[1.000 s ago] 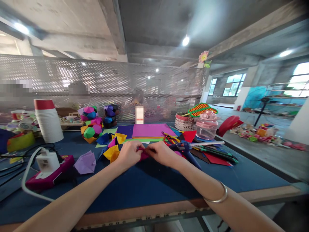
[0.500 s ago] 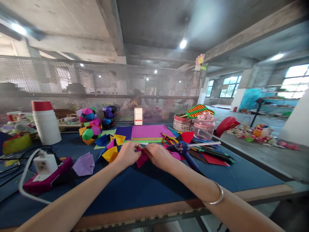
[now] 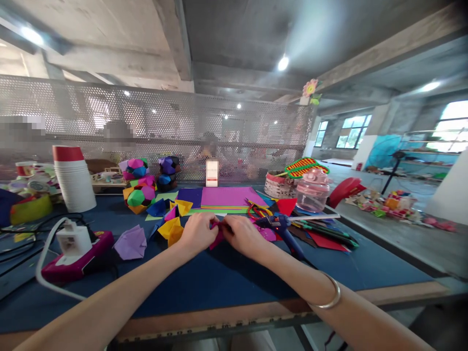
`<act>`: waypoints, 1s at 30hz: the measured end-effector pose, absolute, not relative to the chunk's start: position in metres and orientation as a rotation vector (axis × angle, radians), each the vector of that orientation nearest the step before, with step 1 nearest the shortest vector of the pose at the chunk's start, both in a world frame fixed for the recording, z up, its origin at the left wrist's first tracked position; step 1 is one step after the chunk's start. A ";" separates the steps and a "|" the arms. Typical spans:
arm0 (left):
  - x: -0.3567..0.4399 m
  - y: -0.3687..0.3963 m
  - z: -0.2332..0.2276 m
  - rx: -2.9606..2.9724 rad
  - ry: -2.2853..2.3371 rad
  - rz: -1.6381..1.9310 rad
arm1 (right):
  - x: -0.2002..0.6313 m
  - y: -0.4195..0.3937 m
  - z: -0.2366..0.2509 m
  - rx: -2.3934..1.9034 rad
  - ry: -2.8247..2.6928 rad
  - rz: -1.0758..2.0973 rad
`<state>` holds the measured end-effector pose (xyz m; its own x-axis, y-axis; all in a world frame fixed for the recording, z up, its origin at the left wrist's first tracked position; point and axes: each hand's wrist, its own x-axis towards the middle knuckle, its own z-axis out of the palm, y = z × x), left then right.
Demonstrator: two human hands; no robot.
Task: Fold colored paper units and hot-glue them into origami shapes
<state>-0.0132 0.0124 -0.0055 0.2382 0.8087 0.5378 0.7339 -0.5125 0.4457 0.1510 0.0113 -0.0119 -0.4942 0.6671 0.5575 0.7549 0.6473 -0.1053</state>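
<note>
My left hand and my right hand meet over the blue table mat, both pinching a small magenta folded paper piece between their fingertips. Most of the piece is hidden by the fingers. A silver bangle sits on my right wrist. Yellow folded paper units lie just left of my left hand. A blue glue gun lies just right of my right hand.
A stack of coloured paper sheets lies behind the hands. Left are a lilac folded piece, a white charger on a magenta box, a cup stack and paper balls. Right are a pink jar and a basket. A perforated screen backs the table.
Both hands have stayed together on the magenta piece, working it with small finger shifts; its lower tip showed more half a second ago. The view has shifted slightly.
</note>
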 end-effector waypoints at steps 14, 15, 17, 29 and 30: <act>-0.013 0.029 -0.012 2.030 1.348 1.129 | 0.156 0.017 -0.010 -1.047 -2.226 -0.106; -0.013 0.030 -0.014 2.017 1.314 1.116 | 0.157 0.016 -0.009 -1.048 -2.243 -0.130; -0.014 0.033 -0.016 1.997 1.291 1.113 | 0.157 0.015 -0.008 -1.053 -2.267 -0.178; -0.017 0.038 -0.021 1.967 1.347 1.153 | 0.151 0.010 -0.003 -0.958 -2.122 -0.143; -0.017 0.039 -0.023 1.983 1.341 1.153 | 0.151 0.012 -0.004 -0.971 -2.088 -0.077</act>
<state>-0.0170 0.0386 -0.0228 0.1651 0.9122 0.3751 0.5078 -0.4047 0.7605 0.1515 0.0120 -0.0038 -0.3728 0.6130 0.6966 0.6624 0.7016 -0.2629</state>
